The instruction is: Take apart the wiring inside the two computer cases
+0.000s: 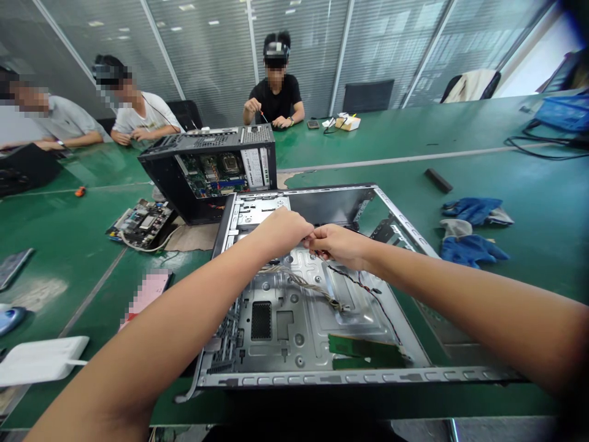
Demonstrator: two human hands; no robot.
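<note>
An open computer case (313, 325) lies on its side in front of me, its bare metal floor facing up. Above its middle, my left hand (284, 230) and my right hand (338, 244) meet with closed fingertips. A thin dark cable (352, 277) runs from under my right fingers across the case floor, and they appear pinched on it. Whatever is between my left fingers is hidden. A bundle of twisted beige wires (313, 285) lies below my hands. Green memory modules (363, 348) rest near the front edge of the case.
Behind stands another computer case (207, 166) with its motherboard showing. A circuit board assembly (145, 222) sits left of it. Blue gloves (473, 248) and a dark bar (438, 180) lie right. Several people, including one in black (276, 98), sit across the green table (368, 144).
</note>
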